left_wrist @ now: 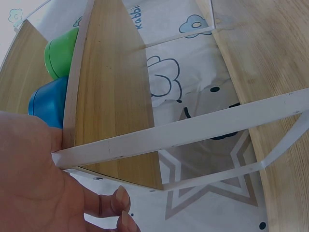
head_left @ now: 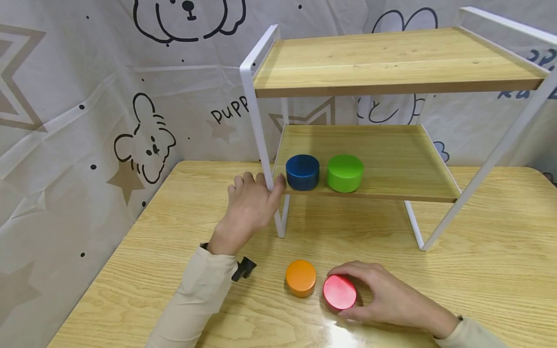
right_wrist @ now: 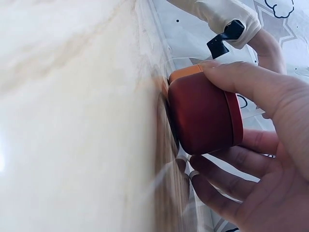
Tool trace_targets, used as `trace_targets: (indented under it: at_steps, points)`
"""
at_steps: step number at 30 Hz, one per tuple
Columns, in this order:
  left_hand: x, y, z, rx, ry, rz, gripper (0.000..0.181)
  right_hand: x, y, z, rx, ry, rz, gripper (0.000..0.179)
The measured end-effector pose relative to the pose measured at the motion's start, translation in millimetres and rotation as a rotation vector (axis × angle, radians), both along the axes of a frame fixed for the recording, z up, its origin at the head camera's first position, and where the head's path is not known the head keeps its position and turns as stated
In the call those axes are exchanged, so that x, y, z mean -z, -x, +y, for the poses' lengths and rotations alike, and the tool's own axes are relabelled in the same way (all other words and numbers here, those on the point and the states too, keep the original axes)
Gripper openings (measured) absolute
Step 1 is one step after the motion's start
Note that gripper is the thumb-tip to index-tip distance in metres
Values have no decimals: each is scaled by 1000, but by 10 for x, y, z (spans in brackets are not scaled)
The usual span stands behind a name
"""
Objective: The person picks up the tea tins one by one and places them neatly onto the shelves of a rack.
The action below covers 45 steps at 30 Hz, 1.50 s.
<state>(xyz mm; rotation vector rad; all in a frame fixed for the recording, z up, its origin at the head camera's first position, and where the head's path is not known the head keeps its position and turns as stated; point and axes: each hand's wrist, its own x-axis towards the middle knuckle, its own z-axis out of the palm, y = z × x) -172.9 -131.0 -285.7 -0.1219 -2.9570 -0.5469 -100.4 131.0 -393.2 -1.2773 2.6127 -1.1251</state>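
My left hand [head_left: 249, 209] is at the front left post [head_left: 257, 128] of a two-tier wooden shelf with a white frame. Its thumb lies on the inner side by the lower board, its fingers on the outer side. Just right of the thumb, a round blue tin [head_left: 302, 173] and a round green tin [head_left: 345, 174] stand side by side on the lower board [head_left: 404, 159]. Down on the table, my right hand [head_left: 385, 298] holds a round red tin [right_wrist: 203, 113] between thumb and fingers. An orange tin [head_left: 300, 278] stands left of it.
The shelf's upper board [head_left: 391, 53] reaches over the lower one. A front right leg [head_left: 474, 166] slants down to the wooden table [head_left: 130, 295]. Behind hangs a pale cloth [head_left: 56, 159] with cartoon drawings. A black wrist mount [head_left: 244, 268] sticks out from the left sleeve.
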Motion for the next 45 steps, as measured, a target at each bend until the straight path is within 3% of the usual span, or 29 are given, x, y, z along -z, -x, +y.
trace_targets:
  at_steps: [8, 15, 45]
  points:
    - [3, 0, -4, -1, 15, -6, 58, -11, -1, 0, 21, -16, -65, 54]
    - [-3, 2, -3, 6, 20, -6, 58, -51, 13, 26, 20, 0, -17, 50]
    - [-12, -6, 3, 8, 25, -11, 58, -213, 90, 139, 71, 4, -13, 52]
